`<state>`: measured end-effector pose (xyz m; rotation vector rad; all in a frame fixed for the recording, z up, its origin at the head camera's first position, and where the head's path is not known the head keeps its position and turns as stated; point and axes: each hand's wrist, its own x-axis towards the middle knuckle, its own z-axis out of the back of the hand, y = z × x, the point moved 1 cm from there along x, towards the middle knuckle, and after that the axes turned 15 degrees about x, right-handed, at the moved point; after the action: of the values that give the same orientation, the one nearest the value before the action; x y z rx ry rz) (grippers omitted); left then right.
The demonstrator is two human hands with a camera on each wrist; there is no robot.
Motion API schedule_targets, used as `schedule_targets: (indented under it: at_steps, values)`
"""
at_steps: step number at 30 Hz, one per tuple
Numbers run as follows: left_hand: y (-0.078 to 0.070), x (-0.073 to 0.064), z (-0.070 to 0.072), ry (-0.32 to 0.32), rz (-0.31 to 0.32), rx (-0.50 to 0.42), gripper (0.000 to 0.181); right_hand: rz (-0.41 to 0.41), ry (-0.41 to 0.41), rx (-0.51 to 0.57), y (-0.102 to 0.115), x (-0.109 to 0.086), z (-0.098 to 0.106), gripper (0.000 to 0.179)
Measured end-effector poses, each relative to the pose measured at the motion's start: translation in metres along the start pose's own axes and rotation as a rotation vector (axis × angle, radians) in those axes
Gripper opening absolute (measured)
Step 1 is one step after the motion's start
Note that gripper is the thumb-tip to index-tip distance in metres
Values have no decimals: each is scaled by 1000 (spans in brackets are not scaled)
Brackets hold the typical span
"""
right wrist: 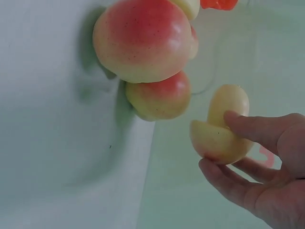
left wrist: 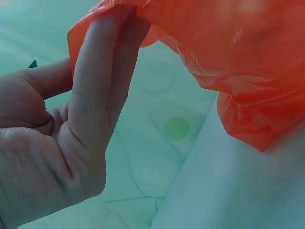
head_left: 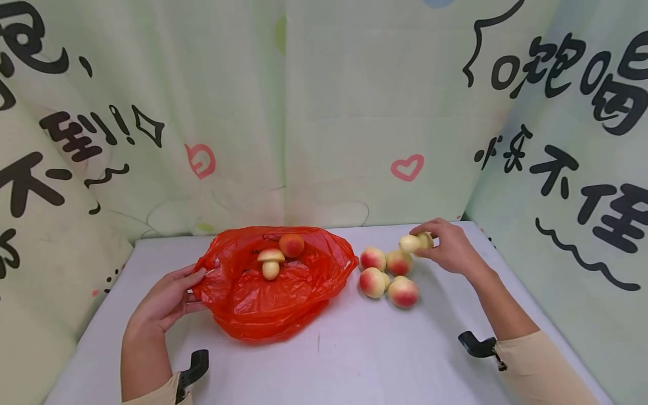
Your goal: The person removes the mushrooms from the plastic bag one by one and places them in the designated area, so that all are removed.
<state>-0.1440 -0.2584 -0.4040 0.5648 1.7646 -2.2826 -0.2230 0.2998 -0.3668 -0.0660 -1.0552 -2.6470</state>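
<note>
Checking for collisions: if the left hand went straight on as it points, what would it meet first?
The red plastic bag, whose edge the left hand holds; beyond, perhaps the mushroom inside, though depth is unclear.

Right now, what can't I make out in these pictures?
- Head view: whether the round orange piece in the red bag has a stem; its near side would hide one.
- Left wrist view: the bag's contents, hidden by its plastic; also the tips of two fingers of the left hand, covered by the bag.
- Right wrist view: most of the bag, cut off by the top edge.
</note>
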Motion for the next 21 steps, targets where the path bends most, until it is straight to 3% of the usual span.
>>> schedule_targets:
  at_steps: [21]
  values:
    - [-1, 0, 1, -1, 12, -28, 71, -178, -6, -19, -36, 6, 1, 41]
